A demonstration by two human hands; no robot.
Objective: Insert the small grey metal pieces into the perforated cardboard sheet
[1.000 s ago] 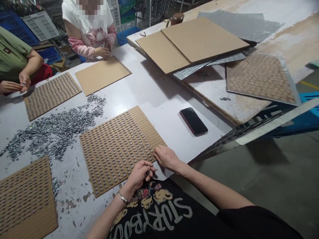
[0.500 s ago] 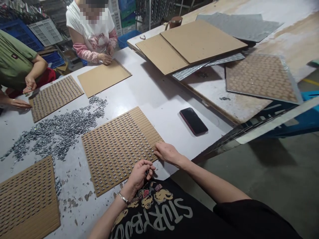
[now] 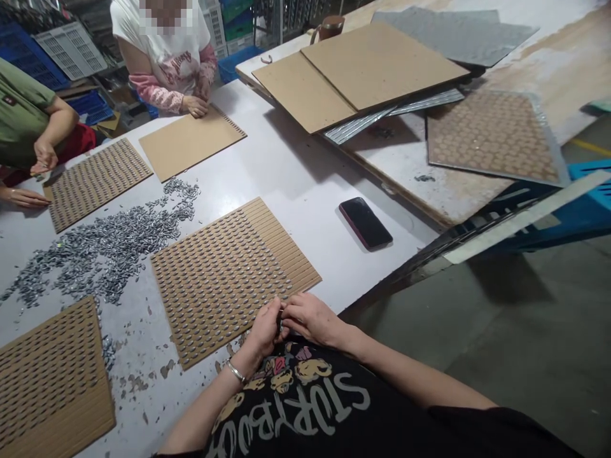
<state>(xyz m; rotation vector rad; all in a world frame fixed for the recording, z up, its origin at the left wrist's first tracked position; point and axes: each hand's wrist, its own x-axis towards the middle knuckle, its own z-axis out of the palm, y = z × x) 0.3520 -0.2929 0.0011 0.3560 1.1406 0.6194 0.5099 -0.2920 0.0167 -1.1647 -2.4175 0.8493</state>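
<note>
A brown slotted board (image 3: 229, 273) lies on the white table (image 3: 296, 184) in front of me, most of its slots filled with small grey metal pieces. My left hand (image 3: 263, 332) is curled shut at the board's near edge, holding small metal pieces that barely show. My right hand (image 3: 310, 318) has its fingers pinched against the left hand's fingers, touching it. A heap of loose grey metal pieces (image 3: 105, 245) lies on the table to the left of the board.
A black phone (image 3: 365, 222) lies right of the board. Another filled board (image 3: 48, 375) sits at near left. Two other people (image 3: 167, 57) work at boards (image 3: 95, 181) across the table. Stacked brown and grey sheets (image 3: 363, 76) fill the far right.
My right hand has drawn back from the board's right edge to meet my left hand. The view has shifted slightly.
</note>
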